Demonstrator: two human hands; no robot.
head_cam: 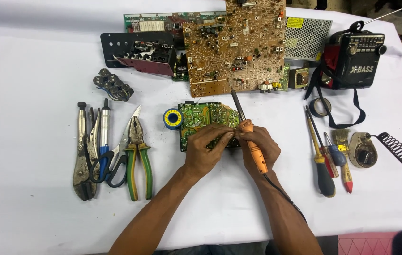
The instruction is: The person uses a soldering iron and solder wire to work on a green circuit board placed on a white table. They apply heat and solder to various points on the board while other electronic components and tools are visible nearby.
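Our right hand (260,148) grips orange-handled soldering iron (250,137), tip pointing up-left away from us; left hand (208,146) pinches thin solder wire (222,125) over small green circuit board (196,118)

— Inventory check, taking the small green circuit board (200,123) as reference. How many boards in total?

— Three counted: that one, one large brown circuit board (235,45) behind it, one long green board (161,21) behind and to its left.

— Hand tools left of the reference?

— One locking pliers (82,160), one scissors (107,163), one green-handled pliers (138,156).

— To its right?

— Three screwdrivers (324,160), one brush (344,158), one tape roll (320,106), one radio (354,59).

— Soldering items?

— One orange soldering iron (253,144), one solder spool (173,118), one coil stand (376,148).
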